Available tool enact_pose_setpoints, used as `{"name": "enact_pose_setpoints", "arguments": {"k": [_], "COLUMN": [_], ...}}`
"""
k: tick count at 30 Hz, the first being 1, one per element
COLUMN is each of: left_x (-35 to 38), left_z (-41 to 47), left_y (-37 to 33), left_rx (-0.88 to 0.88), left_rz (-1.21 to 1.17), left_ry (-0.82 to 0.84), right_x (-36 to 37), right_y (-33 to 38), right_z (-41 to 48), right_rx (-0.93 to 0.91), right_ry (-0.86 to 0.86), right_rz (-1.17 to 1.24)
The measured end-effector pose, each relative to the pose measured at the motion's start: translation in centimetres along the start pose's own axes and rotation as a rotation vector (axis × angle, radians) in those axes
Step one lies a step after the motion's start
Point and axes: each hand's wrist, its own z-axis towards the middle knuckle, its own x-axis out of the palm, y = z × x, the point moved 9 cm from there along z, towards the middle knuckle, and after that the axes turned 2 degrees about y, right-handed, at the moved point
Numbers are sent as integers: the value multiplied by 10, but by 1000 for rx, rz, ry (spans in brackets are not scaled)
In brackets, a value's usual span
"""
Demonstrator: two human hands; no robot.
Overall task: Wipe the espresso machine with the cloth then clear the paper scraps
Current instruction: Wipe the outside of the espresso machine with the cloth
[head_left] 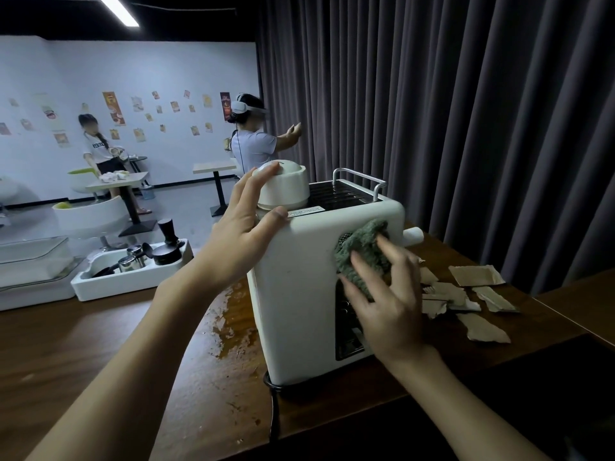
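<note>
A white espresso machine (299, 294) stands on the brown wooden counter (83, 354) in the middle of the head view. My left hand (243, 227) rests on its upper left corner, thumb on the top edge, fingers against the round white lid (286, 188). A grey-green cloth (361, 251) lies pressed flat on the machine's side panel under my right hand (386, 301). Several torn brown paper scraps (476, 276) lie on the counter to the right of the machine.
A white tray (133, 281) with a tamper and metal jugs sits at the counter's far left, beside a clear container (33, 257). A black power cord (274, 414) runs off the front edge. Dark curtains hang behind. Two people stand among the tables in the background.
</note>
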Motion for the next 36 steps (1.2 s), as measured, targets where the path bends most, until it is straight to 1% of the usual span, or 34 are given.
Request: {"name": "enact_pose_setpoints", "arguments": {"k": [1,3,5,7,9,12,14,16,19,23,27,29,30,32,34,36], "left_x": [0,0,0,0,0,0,0,0,0,0,0,0,0,0,1,1], "left_z": [0,1,1,1,2,2,1,1,0,0,0,-1,-1,0,0,-1], "left_y": [0,0,2,2,3,3,2,1,-1,-1,0,0,0,-1,-3,-3], "left_rx": [2,2,0,7,7,3,-1,-4,-8,-14,-10,-13,-15,-15,-13,-16], "left_rz": [1,3,-2,-15,-22,-24,-19,-11,-7,-12,-24,-24,-21,-13,-2,0], "left_ry": [2,6,7,-6,-13,-12,-6,-4,3,4,4,4,4,7,10,11], "right_x": [-3,-10,-14,-11,-5,2,-1,-6,-14,-6,8,8,6,-1,-8,-9], "right_y": [-6,-20,-30,-29,-22,-5,-5,-14,-26,-18,11,10,6,-10,-24,-20], "right_z": [4,15,22,21,13,-2,1,12,28,22,-5,-4,1,17,30,33], "right_rx": [-2,58,129,160,135,13,-29,-12,48,78,-93,-163,-168,-92,44,140], "right_ry": [-8,-51,-90,-90,-65,20,44,17,-78,-99,51,102,105,45,-54,-111], "right_rz": [-29,-38,-1,38,53,88,99,110,127,93,47,40,44,58,80,103]}}
